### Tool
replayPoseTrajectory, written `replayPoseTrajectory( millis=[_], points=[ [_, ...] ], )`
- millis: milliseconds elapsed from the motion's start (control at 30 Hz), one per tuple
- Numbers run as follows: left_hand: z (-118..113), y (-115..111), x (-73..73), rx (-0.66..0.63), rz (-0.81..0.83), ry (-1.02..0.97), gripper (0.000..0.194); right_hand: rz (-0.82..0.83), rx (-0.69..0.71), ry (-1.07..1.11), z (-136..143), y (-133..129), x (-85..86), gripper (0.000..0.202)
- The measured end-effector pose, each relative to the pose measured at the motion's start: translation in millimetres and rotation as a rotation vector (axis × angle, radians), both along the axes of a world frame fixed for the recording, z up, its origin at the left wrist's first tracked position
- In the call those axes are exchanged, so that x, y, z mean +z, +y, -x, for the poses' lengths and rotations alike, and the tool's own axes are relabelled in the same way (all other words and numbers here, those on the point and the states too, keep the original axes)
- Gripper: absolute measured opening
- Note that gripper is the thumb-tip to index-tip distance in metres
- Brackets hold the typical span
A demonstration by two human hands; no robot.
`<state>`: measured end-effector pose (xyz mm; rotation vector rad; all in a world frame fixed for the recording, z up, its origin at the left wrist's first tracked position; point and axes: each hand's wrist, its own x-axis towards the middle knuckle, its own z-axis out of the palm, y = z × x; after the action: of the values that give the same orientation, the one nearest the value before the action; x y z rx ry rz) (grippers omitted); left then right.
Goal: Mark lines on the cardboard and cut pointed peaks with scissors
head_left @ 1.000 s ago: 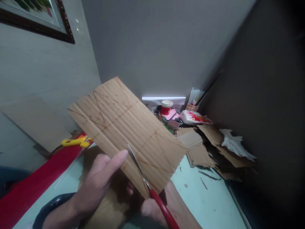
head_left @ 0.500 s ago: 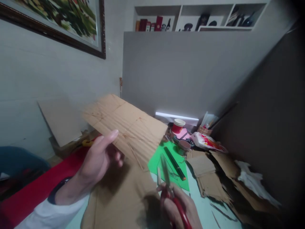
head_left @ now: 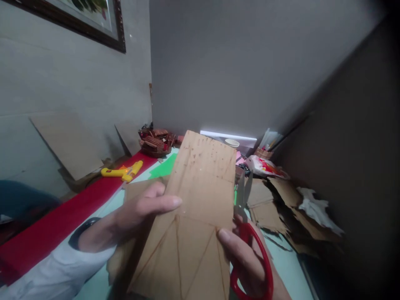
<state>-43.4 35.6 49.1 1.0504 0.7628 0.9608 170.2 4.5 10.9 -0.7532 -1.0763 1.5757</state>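
Facing a grey panel [head_left: 237, 75] across a pale green desk [head_left: 290, 266]. With left hand [head_left: 143, 206], clamps the left edge of a brown-lined cardboard piece [head_left: 203, 183], tilted above the desk. With right hand [head_left: 245, 252], grips red-handled scissors [head_left: 267, 258], blades slightly parted, and presses thumb onto the cardboard piece near its right edge. Farther out, at the desk's left edge, lies a yellow tool [head_left: 123, 171] on red material [head_left: 75, 212]; toward the right edge, torn cardboard [head_left: 267, 214] beneath crumpled white tissue [head_left: 315, 206].

No legible text, label, brand, number or sign found. Packet [head_left: 265, 166] toward three o'clock carries red markings (too blurred to read).
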Motion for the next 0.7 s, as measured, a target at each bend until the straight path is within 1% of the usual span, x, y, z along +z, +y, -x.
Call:
replayPoseTrajectory(
  millis=[33, 67, 200, 233, 267, 333, 367, 467, 567, 633, 700],
  points=[
    [-1, 1, -1.2, -0.017, 0.014, -0.007, 0.02, -0.007, 0.002, 0.003, 1, -1, 2.3, 0.052],
    [-2, 3, -2.1, -0.026, 0.023, -0.017, 0.022, -0.011, -0.024, -0.005, 2, -1, 3.7, 0.053],
    [-6, 2, -2.7, -0.053, 0.002, -0.016, 0.039, -0.013, -0.2, -0.054, -5, 3, 1.7, 0.05],
    [-7, 0, -2.4, -0.042, -0.011, 0.013, 0.044, -0.015, -0.225, -0.054, -7, 5, 0.4, 0.048],
    [-9, -1, -2.1, -0.003, -0.03, 0.058, 0.046, -0.016, -0.244, -0.05, -8, 6, -0.8, 0.046],
    [-11, -5, -1.6, 0.066, -0.033, 0.12, 0.046, -0.022, -0.275, -0.045, -10, 7, -2.9, 0.042],
    [-13, -6, -1.5, 0.079, -0.02, 0.122, 0.044, -0.025, -0.285, -0.044, -10, 8, -3.8, 0.041],
    [-16, -9, -1.8, 0.052, 0.048, 0.047, 0.043, -0.033, -0.299, -0.048, -10, 8, -6.7, 0.035],
    [-20, -10, -2.8, 0.124, 0.094, 0.01, 0.044, -0.041, -0.29, -0.049, -11, 9, -9.2, 0.029],
    [-21, -10, -4.1, 0.17, 0.081, 0.023, 0.044, -0.066, -0.276, -0.021, -9, 9, -9.6, 0.033],
    [-20, -8, -6.3, 0.178, 0.035, 0.063, 0.043, -0.076, -0.277, 0.013, -7, 9, -8.6, 0.044]
  ],
)
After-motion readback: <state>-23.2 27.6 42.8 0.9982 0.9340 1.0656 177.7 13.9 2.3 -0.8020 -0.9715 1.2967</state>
